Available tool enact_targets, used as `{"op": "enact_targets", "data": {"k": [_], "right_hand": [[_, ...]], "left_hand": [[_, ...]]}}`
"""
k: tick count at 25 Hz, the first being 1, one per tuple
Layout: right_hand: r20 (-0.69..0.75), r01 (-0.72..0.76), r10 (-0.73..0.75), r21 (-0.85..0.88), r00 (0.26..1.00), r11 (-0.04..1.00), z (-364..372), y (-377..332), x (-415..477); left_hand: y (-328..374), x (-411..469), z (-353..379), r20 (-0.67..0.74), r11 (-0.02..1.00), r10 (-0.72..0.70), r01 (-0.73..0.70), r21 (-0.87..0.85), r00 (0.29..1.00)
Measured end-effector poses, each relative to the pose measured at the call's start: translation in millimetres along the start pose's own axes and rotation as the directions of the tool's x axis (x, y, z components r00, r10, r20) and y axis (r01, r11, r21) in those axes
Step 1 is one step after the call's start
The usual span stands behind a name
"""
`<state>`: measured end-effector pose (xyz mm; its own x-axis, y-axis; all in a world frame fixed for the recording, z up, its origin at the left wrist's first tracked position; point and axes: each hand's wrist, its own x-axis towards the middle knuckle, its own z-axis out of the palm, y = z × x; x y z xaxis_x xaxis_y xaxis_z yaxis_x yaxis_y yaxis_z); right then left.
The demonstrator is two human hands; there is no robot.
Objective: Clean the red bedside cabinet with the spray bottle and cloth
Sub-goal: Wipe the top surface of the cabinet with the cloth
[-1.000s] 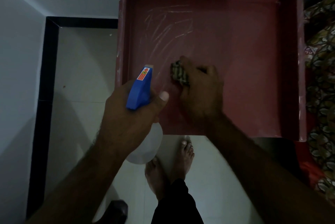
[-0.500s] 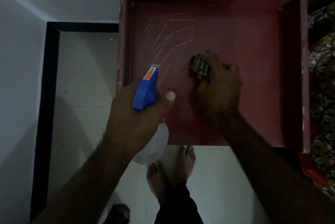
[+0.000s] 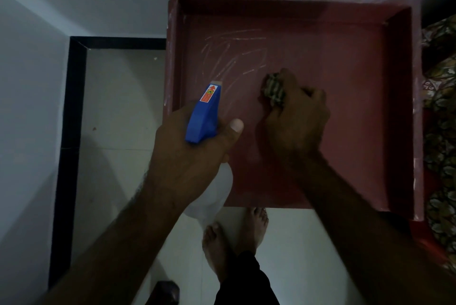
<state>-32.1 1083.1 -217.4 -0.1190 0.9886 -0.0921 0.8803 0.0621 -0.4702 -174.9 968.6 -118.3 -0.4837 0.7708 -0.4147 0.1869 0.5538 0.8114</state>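
The red bedside cabinet fills the upper right, seen from above, with a raised rim on three sides and pale wipe streaks on its top at the left. My left hand grips the spray bottle, whose blue head points away over the cabinet's left front; its clear body hangs below my palm. My right hand holds a bunched striped cloth down on the middle of the cabinet top.
A pale tiled floor with a black border lies left of the cabinet, walled at the left and back. A patterned bedspread lies along the right edge. My bare feet stand by the cabinet's front edge.
My right hand has slid the cloth to the right and away from me across the cabinet top. The left hand keeps its grip on the bottle in about the same place.
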Motion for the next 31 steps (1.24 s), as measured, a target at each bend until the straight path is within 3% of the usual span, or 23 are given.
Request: {"op": "enact_targets", "data": {"k": [4,5,9,10,14,15,19,20,24,25,28,29,31], "right_hand": [[0.117,0.313,-0.321,0.078,0.940,0.946,4,-18,-22],[0.107,0.304,-0.311,0.074,0.945,0.950,0,-14,-16],[0.001,0.000,0.000,0.029,1.000,1.000,-6,4,15],[-0.004,0.021,-0.021,0.033,1.000,0.999,-4,-1,12],[0.102,0.353,-0.358,0.063,0.928,0.934,1,-7,-9],[0.099,0.334,-0.338,0.057,0.936,0.941,-3,-1,-3],[0.007,-0.019,0.018,0.049,1.000,0.999,-5,9,23],[0.025,-0.025,0.024,0.046,0.999,0.999,0,1,21],[0.060,0.227,-0.231,0.070,0.971,0.971,5,-21,8],[0.035,0.193,-0.196,0.067,0.980,0.979,2,-16,14],[0.020,-0.102,0.100,0.081,0.995,0.992,5,-12,30],[0.040,-0.060,0.058,0.065,0.998,0.996,8,-17,28],[0.070,0.192,-0.193,0.024,0.979,0.981,12,-31,16]], "left_hand": [[7,2,-1,-0.012,0.999,-0.028,0.027,-0.036,1.000],[8,3,-1,-0.016,0.999,-0.019,0.018,-0.039,1.000],[7,6,0,-0.022,1.000,0.009,-0.009,0.012,1.000],[7,7,1,-0.030,1.000,0.017,-0.016,0.019,0.999],[6,10,2,-0.028,1.000,-0.008,0.007,-0.006,1.000],[6,11,2,-0.026,1.000,-0.003,0.003,0.000,1.000],[7,17,-1,0.010,1.000,-0.008,0.008,0.021,1.000],[8,20,-2,0.016,1.000,-0.010,0.010,0.018,1.000],[14,31,-5,0.053,1.000,-0.001,0.002,-0.008,0.999],[15,34,-6,0.057,1.000,0.010,-0.009,-0.012,0.998],[17,43,-8,0.080,0.999,0.038,-0.039,0.014,0.996],[17,45,-8,0.086,0.999,0.038,-0.040,0.022,0.996],[20,49,-10,0.091,0.999,0.041,-0.042,0.014,0.995]]}}
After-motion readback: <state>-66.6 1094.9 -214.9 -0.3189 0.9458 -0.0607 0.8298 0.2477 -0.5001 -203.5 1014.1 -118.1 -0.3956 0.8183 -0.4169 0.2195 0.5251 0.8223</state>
